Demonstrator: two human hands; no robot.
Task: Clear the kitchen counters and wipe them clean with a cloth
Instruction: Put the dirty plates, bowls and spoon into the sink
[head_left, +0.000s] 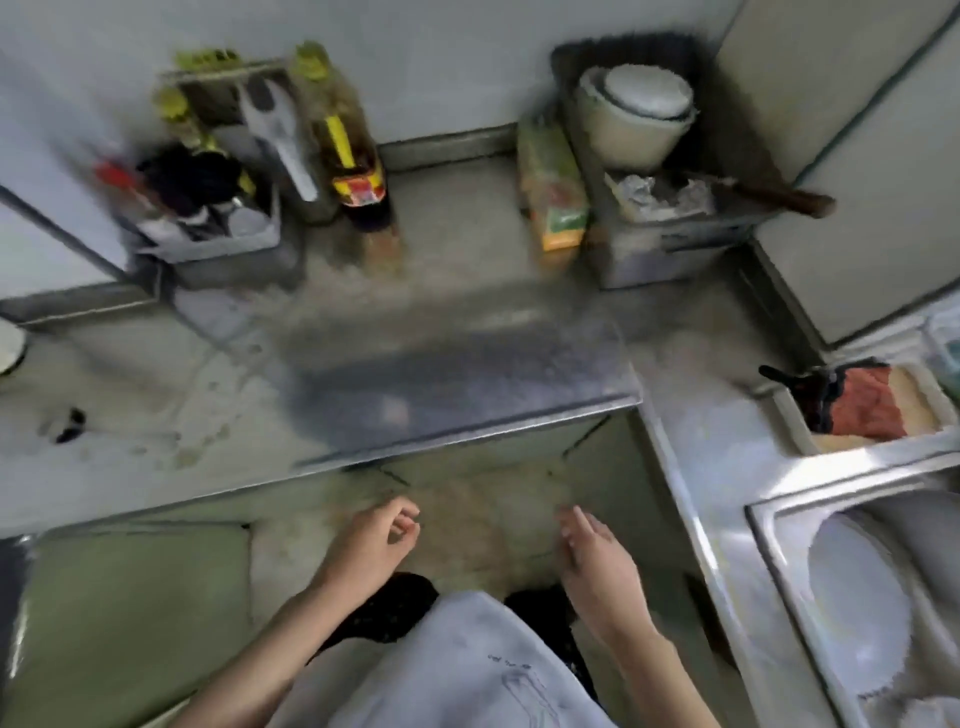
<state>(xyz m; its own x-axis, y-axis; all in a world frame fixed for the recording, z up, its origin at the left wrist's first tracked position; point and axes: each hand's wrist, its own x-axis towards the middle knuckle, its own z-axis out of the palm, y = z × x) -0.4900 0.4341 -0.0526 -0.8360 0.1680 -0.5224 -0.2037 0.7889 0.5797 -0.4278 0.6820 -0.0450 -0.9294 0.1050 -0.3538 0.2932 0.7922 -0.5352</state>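
Two empty hands, left hand (371, 540) loosely curled, right hand (597, 558) open, hang below the blurred counter (457, 358); bottles (358, 171) at eleven o'clock, rice cooker (634, 117) at one.

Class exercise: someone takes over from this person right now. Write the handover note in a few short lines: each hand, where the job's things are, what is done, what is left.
Left hand: empty, fingers loosely curled, held below the counter edge.
Right hand: empty, open, also low in front of the body.
Red cloth: lies in a tray on the right, beside the sink; not picked up.
Counter: middle is bare but stained and speckled; not wiped yet.
At the back wall: a dark sauce bottle, an orange carton, a utensil box and stacked bowls.
Left to do: clear these things away, fetch the cloth, wipe.
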